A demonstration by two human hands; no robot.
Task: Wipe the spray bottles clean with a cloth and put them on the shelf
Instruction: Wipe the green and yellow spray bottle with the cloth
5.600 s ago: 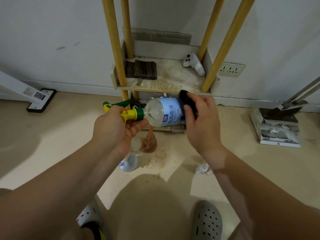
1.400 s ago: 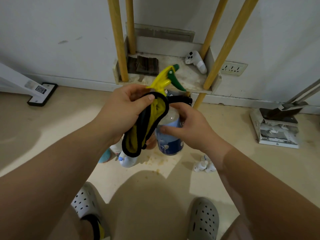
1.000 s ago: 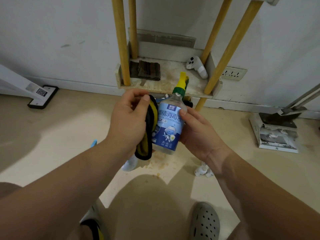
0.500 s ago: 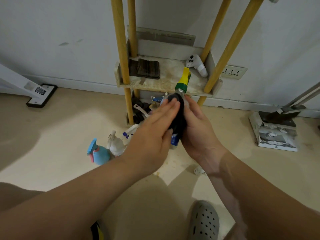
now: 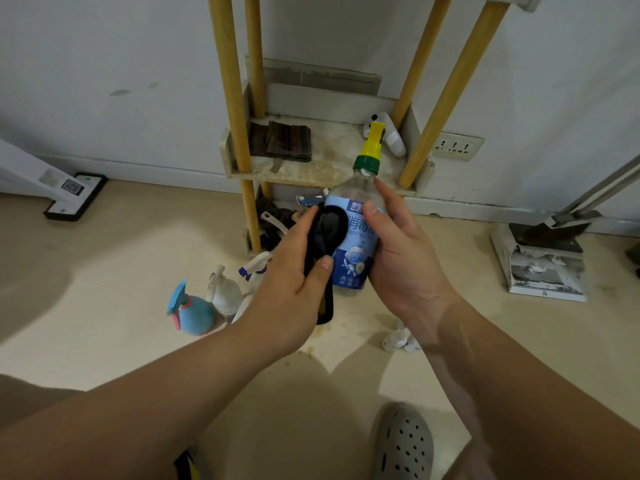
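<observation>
black cloth (image 5: 329, 230) bunched in the left grip (image 5: 294, 292), thumb pinning it from the front, fingers curled round it. wad pressed against the left side of the label. loose end hangs below the palm, a sliver of yellow in its fold.

right grip (image 5: 405, 271) clasps the spray bottle (image 5: 356, 261) from the right, thumb across the top of the label, fingers wrapped behind. bottle held upright in the air, in front of the shelf and above the floor. clear body, blue label with a cartoon figure, green collar (image 5: 366, 164), yellow nozzle (image 5: 374, 135) on top.

behind it: low shelf (image 5: 311, 173), stained pale board between yellow wooden posts (image 5: 228, 98), against a white wall. on the board a folded dark rag (image 5: 284, 142) at left, a white controller-shaped thing (image 5: 393, 142) at right, partly behind the nozzle. clutter under the shelf, too dim to sort.

floor, left of the grips: blue spray bottle (image 5: 192, 311) with pink trim, white spray bottle (image 5: 223, 294) just beside it, a white trigger head (image 5: 256, 268) with purple trim partly hidden by the left wrist. small white bits (image 5: 398, 341) below the right wrist. wall socket (image 5: 455, 147) right of the shelf. dustpan (image 5: 543, 268) far right. grey clog (image 5: 403, 445) at the bottom.
</observation>
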